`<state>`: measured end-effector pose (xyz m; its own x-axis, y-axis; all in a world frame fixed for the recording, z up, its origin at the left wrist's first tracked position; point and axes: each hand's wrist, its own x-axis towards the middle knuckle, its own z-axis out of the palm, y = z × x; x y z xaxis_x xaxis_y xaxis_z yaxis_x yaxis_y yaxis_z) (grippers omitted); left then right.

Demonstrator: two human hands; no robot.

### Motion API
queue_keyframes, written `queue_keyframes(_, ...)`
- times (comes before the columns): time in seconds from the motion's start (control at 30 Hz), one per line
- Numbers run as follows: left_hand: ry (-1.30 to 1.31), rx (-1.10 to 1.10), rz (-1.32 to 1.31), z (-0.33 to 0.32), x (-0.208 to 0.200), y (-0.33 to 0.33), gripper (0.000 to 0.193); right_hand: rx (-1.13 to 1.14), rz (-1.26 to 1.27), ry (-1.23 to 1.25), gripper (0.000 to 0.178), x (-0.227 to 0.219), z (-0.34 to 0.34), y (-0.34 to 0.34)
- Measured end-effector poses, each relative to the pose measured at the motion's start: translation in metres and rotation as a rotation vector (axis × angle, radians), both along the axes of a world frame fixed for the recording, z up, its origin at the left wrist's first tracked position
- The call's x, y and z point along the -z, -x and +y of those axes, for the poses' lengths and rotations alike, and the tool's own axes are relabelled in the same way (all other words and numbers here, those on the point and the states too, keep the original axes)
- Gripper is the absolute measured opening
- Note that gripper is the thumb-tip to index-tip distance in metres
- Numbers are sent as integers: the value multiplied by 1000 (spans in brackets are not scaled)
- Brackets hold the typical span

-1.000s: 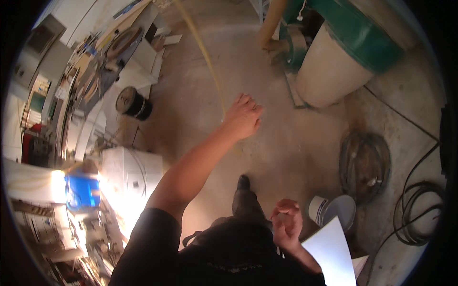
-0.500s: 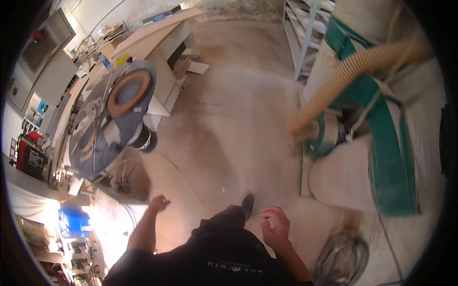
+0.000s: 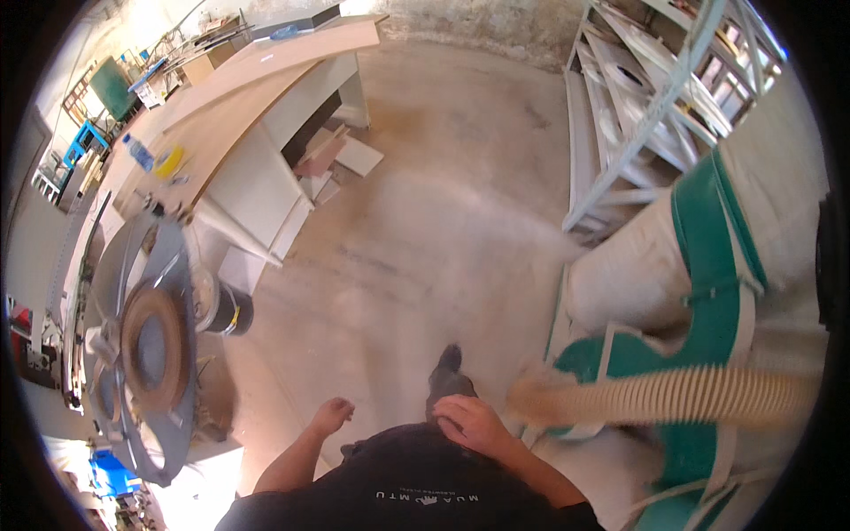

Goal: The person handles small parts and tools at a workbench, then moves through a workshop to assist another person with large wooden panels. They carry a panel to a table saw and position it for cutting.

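Note:
I am standing on a dusty concrete floor [image 3: 443, 221] in a workshop. My left hand [image 3: 331, 414] hangs at my side with loosely curled fingers and holds nothing. My right hand [image 3: 474, 423] rests against the front of my dark shirt [image 3: 416, 487], fingers bent, with nothing visible in it. One dark shoe [image 3: 447, 372] shows below me. A ribbed beige hose [image 3: 655, 394] runs just right of my right hand.
A grey machine with a round brown disc [image 3: 150, 350] stands at my left, a black bucket [image 3: 232, 310] beside it. Long boards lie on a white bench [image 3: 257, 106] beyond. A green and white dust collector [image 3: 699, 292] and white shelving [image 3: 646, 115] stand to the right.
My left arm, stretched forward a second ago, has dropped to my side. The view has swung, showing more floor and the bench. My right hand moved onto my shirt.

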<state>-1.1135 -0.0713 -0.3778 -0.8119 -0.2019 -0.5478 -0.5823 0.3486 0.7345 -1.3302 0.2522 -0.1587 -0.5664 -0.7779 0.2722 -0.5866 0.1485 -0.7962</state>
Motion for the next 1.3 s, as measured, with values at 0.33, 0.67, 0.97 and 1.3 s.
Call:
queue_keyframes(0.33,-84,-269,-447,33,-1,159,31,-17,81,-102,18,-58,-53,329)
queue_keyframes(0.67,-138,-443,-346,-12,10,467,32,-144,-22,-396,24,-16,-155,612)
queue_keyframes(0.97,-49,-712,-297,-110,-13,695,34,-70,-204,-507,24,2,-173,871)
queue_keyframes(1.3,-231,-700,-456,-45,27,945,37,-348,171,-553,26,-26,-324,1230)
